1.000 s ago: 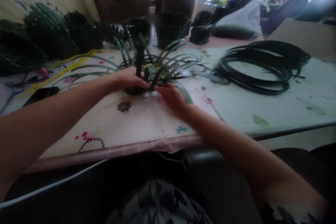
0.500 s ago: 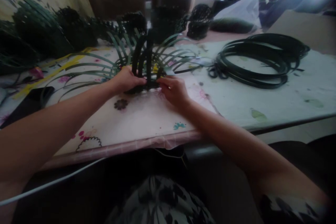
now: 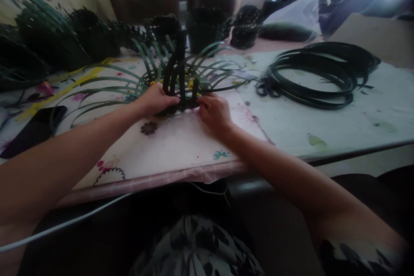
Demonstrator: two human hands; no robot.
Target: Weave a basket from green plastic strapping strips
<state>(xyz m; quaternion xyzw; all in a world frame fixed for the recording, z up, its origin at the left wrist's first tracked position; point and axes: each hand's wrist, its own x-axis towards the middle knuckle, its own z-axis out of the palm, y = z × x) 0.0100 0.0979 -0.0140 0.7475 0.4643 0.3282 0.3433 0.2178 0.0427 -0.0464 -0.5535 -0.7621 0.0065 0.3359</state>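
Observation:
A half-woven piece of dark green strips [image 3: 183, 82] stands on the flowered tablecloth, its long loose strips fanning out to both sides and curving upward in the middle. At its near left edge, my left hand [image 3: 159, 98] grips the woven base between thumb and fingers. My right hand [image 3: 214, 110] is closed at the near right edge, its fingertips pinched on the strips there. Some yellow bits show among the strips. The exact strand under the right fingertips is too small to tell.
Coils of dark strip [image 3: 310, 95] lie at the right, with scissors [image 3: 268, 88] beside them. Woven dark baskets [image 3: 244, 28] line the back. A black phone-like object [image 3: 35, 131] lies left. A white cable [image 3: 64, 228] crosses at lower left. A person sits at the back right.
My right hand has shifted slightly to the right. A short strip near its fingertips now stands more upright. My left hand stays in about the same place.

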